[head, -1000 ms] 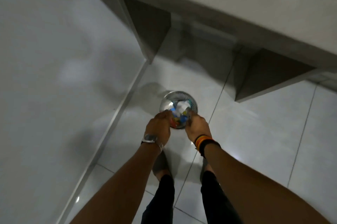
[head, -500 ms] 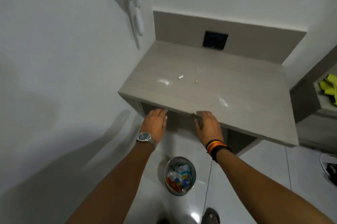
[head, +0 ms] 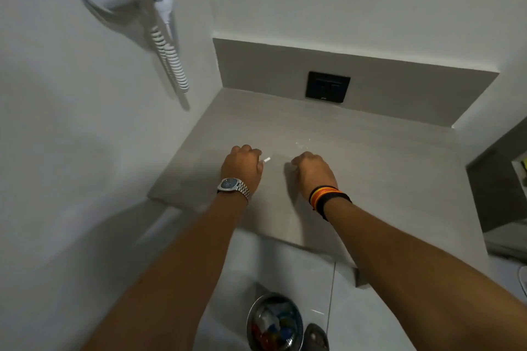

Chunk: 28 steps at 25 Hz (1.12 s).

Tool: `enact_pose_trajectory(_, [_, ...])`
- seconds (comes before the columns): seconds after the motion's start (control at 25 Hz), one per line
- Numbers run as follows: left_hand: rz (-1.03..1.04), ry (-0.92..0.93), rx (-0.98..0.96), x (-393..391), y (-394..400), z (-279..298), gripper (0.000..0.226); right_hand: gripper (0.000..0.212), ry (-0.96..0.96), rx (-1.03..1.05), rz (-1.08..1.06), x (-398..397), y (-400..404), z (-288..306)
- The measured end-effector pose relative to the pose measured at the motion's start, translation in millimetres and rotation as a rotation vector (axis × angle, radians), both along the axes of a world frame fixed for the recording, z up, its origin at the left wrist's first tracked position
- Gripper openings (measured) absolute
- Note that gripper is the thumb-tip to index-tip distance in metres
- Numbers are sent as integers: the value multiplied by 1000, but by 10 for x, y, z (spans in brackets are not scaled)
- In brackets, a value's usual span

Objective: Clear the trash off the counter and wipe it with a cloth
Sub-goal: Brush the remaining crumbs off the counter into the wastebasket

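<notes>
a small white scrap (head: 267, 160) lies on the counter (head: 370, 168) toward its left edge, just beside our left hand (head: 241, 165); our right hand (head: 313, 171) is curled nearby. whether either grips anything we cannot tell. it looks feather-light, best pinched at its middle.

A grey counter (head: 385, 179) fills the corner, its left and far edges against the walls. Near its middle lies a small white scrap (head: 267, 160), just right of the left hand (head: 242, 168), which rests curled on the surface. A faint white smear (head: 302, 145) lies a little farther back. The right hand (head: 313, 171) also rests curled on the counter. On the tiled floor (head: 370, 308), at the near side, stands a round bin (head: 273, 322) holding colourful litter.
</notes>
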<state>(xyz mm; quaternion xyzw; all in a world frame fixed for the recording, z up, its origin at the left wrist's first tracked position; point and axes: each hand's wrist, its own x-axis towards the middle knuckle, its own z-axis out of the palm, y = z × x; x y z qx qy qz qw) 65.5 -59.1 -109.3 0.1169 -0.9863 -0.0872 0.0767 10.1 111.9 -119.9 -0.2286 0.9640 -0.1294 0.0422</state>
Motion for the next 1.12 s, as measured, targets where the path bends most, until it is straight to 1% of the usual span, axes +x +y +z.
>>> enact_pose_trajectory(0.12, [6,-103,-80,-360,63,-173,32,17,27,119,105,-235,-11,-121])
enact_pose_trajectory(0.24, [38,-114,-161,-496,105,-330,24,17,26,145,162,-391,-38,-141])
enact_pose_trajectory(0.32, [47,-104,-174,-521,133,-355,24,18,16,139,157,-393,-62,-115])
enact_pose_trajectory(0.4, [27,-116,-175,-521,167,-321,26,27,-13,127,122,-335,-74,-61])
enact_pose_trajectory(0.44, [16,-116,-163,-498,176,-302,27,30,-26,119,100,-293,-66,-41])
enact_pose_trajectory(0.52, [12,-83,-85,-373,180,-251,26,27,-49,56,37,-176,-43,2])
enact_pose_trajectory(0.6, [33,-41,48,-100,185,-188,22,22,-65,-51,-25,24,-10,79])
enact_pose_trajectory(0.68, [48,-6,178,285,208,-117,17,18,-114,-206,-79,339,41,134])
enact_pose_trajectory(0.76, [33,24,247,738,238,-95,14,13,-181,-344,-122,762,101,143])
enact_pose_trajectory(0.8, [12,32,273,995,253,-132,13,11,-205,-382,-138,1003,134,115])
enact_pose_trajectory(0.92, [-52,13,287,1711,341,-435,12,12,-268,-417,-168,1633,231,-176])
enact_pose_trajectory(1.0, [-57,-66,278,2121,448,-748,17,14,-326,-379,-205,2014,296,-475])
enact_pose_trajectory(1.12, [-44,-217,275,2548,644,-1342,24,15,-446,-356,-333,2451,426,-1041])
